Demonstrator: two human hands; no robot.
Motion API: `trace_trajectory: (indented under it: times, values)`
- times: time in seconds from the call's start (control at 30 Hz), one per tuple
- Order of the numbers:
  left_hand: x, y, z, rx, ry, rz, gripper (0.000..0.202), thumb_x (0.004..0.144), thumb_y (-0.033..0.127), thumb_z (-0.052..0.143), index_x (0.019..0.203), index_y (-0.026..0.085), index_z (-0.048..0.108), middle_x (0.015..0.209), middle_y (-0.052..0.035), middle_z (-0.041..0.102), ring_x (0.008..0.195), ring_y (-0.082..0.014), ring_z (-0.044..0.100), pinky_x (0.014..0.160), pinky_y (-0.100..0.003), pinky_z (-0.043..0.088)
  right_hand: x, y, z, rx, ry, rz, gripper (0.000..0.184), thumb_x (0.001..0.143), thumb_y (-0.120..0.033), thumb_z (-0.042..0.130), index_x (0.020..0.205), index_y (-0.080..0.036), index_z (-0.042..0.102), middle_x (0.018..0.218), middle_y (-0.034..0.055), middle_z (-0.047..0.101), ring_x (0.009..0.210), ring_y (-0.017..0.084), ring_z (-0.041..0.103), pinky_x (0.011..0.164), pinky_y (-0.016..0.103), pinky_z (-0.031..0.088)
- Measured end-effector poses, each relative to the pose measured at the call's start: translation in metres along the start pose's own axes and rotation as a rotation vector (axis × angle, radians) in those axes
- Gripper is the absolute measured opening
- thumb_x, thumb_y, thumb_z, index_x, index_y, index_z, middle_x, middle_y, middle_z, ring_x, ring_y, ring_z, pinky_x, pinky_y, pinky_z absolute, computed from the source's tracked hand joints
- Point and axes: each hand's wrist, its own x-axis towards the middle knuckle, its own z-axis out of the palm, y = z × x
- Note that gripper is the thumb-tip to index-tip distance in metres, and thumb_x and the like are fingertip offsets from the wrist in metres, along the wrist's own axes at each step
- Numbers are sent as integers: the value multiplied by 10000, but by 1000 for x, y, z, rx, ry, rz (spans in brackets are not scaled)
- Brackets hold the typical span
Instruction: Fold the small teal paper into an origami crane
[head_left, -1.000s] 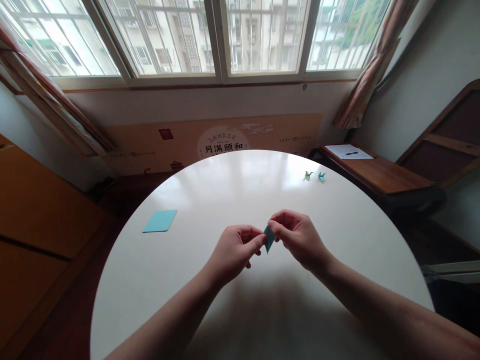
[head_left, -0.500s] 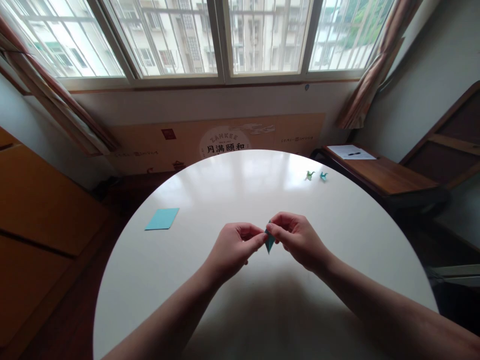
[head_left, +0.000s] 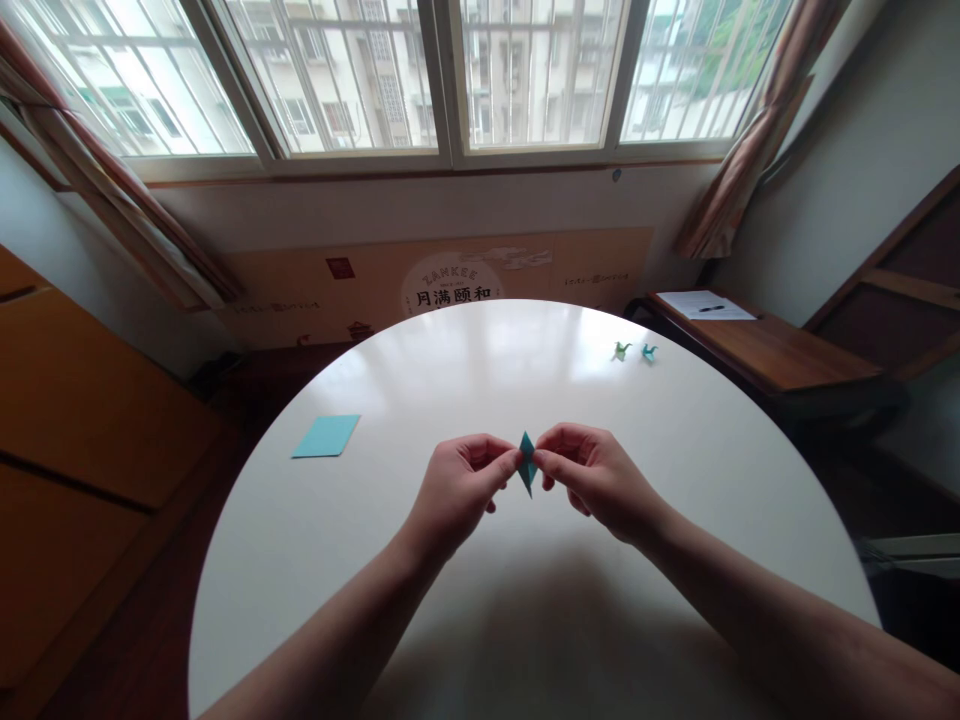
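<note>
A small piece of folded teal origami paper, shaped like a narrow diamond, is held up above the white table. My left hand pinches its left side between thumb and fingers. From the other side, my right hand grips the right edge in the same way. The paper's upper and lower points stick out between the fingertips. Part of each side is hidden under the thumbs.
A flat stack of light-blue square paper lies at the table's left. Toward the back right stand a green paper crane and a blue paper crane. Beyond the rim, a wooden side table bears a sheet and a pen.
My left hand has shifted slightly left, and more of the folded paper shows between my fingers. Its upper point is now uncovered. My right hand stays nearly in place.
</note>
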Motion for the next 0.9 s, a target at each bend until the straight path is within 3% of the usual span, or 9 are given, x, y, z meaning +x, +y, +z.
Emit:
trace_trajectory:
  times: [0.13,0.23,0.33,0.5,0.73,0.9]
  values:
    - [0,-2,2,3,-10,28,308,734,423,776,859,142,764,714,-54,713,596,-158,597,425,-209,433,0,1,2,-28,10,-24,239,839,-391,723,787,-161,685,661,13,648,558,120,548,506,237,429]
    - [1,-1,2,-42,-20,29,273,722,404,779,783,139,756,672,-52,707,562,-143,579,434,-207,415,-1,1,3,-70,-27,-38,192,830,-352,728,804,-162,713,728,36,692,669,155,606,606,266,477]
    - [2,-1,1,-113,29,18,258,692,395,796,699,143,743,607,-36,678,505,-107,500,431,-204,368,-1,1,3,-74,-33,-16,205,842,-366,722,826,-162,723,702,28,677,608,137,573,541,246,442]
    - [2,-1,2,-208,90,-19,274,666,398,818,676,140,724,553,-7,619,465,-70,397,424,-197,298,-1,3,3,0,-44,27,190,847,-348,716,833,-158,714,658,-5,637,446,62,398,418,210,289]
    - [0,0,7,-110,-13,-70,339,706,471,776,812,149,759,657,-37,651,572,-127,500,405,-192,324,-1,3,3,70,53,10,161,821,-308,693,777,-154,677,618,-14,614,465,67,395,428,210,270]
    - [1,-1,5,-57,-24,-66,311,726,450,756,724,139,735,648,-38,646,505,-98,457,395,-194,320,0,1,1,56,85,4,227,836,-373,711,848,-146,709,627,-8,608,462,65,365,413,215,240]
